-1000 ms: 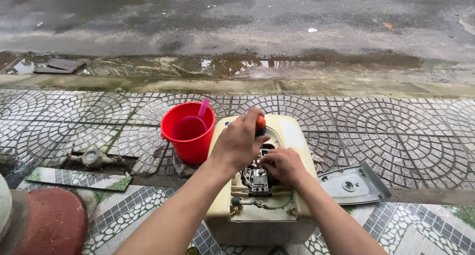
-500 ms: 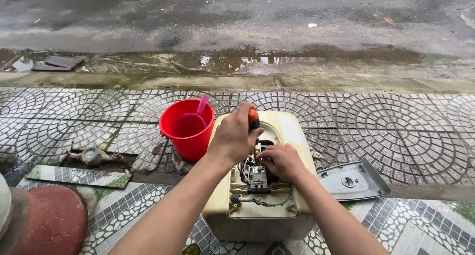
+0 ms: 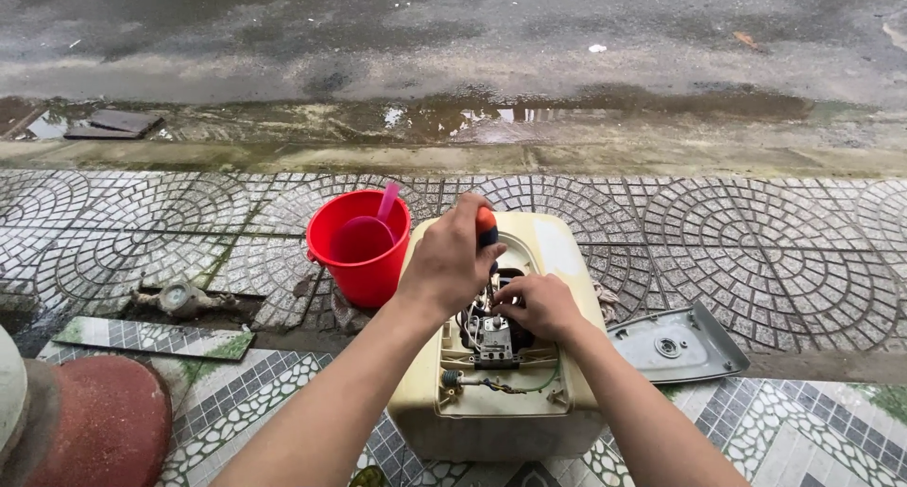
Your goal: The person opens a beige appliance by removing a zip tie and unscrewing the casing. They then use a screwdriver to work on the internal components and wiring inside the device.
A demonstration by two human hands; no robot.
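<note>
A cream-coloured boxy appliance (image 3: 557,251) lies on the patterned pavement with its cover off, showing wires and a small metal control block (image 3: 493,339) inside. My left hand (image 3: 449,260) grips the orange-and-black handle of a screwdriver (image 3: 486,228), held upright over the opening. My right hand (image 3: 537,303) rests on the parts inside the opening, fingers pinched at them next to the screwdriver's shaft. The screwdriver tip is hidden behind my hands.
A red bucket (image 3: 326,251) with a pink ladle in it stands just left of the appliance. A grey removed cover (image 3: 675,341) lies to the right. A water meter (image 3: 179,298) sits in a pit at left, a red-brown round object (image 3: 94,421) at bottom left. A wet road runs beyond the kerb.
Both hands stay on the appliance's opening with only slight shifts. The view has tilted a little, so the appliance sits lower in the frame.
</note>
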